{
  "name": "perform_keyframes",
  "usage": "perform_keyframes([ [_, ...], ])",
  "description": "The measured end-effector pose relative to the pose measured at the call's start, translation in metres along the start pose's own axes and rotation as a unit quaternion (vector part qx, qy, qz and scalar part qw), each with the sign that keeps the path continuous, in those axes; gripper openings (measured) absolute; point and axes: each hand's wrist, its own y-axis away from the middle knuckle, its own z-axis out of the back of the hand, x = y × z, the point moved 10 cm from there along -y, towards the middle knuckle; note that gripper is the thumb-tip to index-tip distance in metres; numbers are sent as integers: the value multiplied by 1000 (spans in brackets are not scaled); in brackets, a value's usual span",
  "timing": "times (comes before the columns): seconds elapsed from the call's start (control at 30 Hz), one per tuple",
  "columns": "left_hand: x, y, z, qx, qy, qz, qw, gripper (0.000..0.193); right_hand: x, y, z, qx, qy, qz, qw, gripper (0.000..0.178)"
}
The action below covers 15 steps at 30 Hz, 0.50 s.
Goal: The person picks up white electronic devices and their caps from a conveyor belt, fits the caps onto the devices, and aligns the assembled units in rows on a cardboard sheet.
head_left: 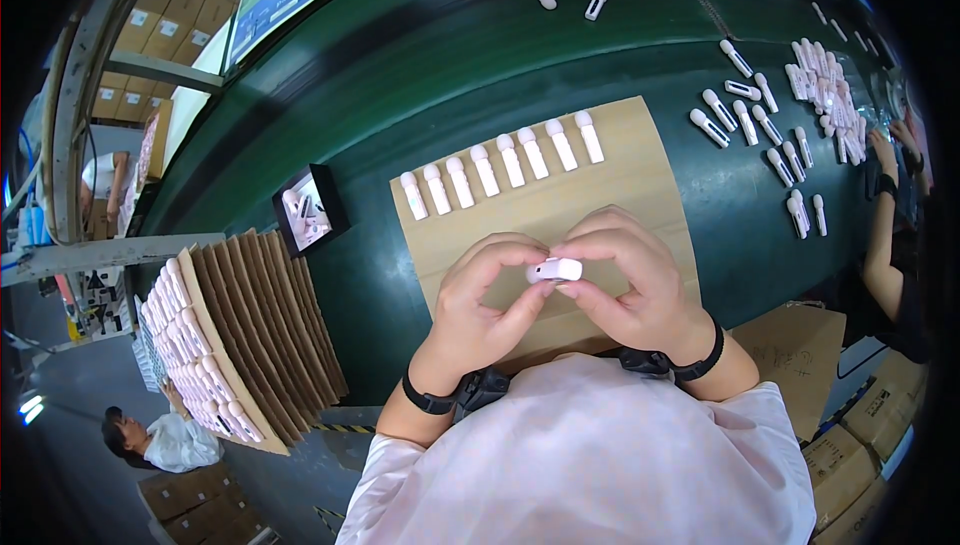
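Note:
Between my two hands is a small white wand-shaped device (556,270) with a pale pink end, held above a cardboard sheet (640,210). My left hand (487,295) is closed on its left end, thumb and fingertips pinching it. The right hand (632,280) grips the other end the same way, so the fingertips of both hands nearly meet. Beyond them, a slanting row of several similar devices (510,160) lies along the sheet's far edge, rounded pink heads pointing away from me. Fingers partly cover the held device.
A black-framed box (318,210) holding pink-white pieces stands on the green table left of the sheet. Upright cardboard dividers (262,320) and a board of devices (195,355) are at lower left. Loose devices (745,123) and a pile (828,90) lie right, near another person's arm (880,235).

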Motion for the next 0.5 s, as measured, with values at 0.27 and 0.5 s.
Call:
perform_keyframes([
  [0.27, 13, -2, -18, 36, 13, 17, 999, 33, -1, 3, -4, 28, 63, 30, 997, 29],
  [0.5, 21, -3, -41, 144, -151, 11, 978, 43, -33, 4, 21, 55, 99, -42, 993, 26],
])
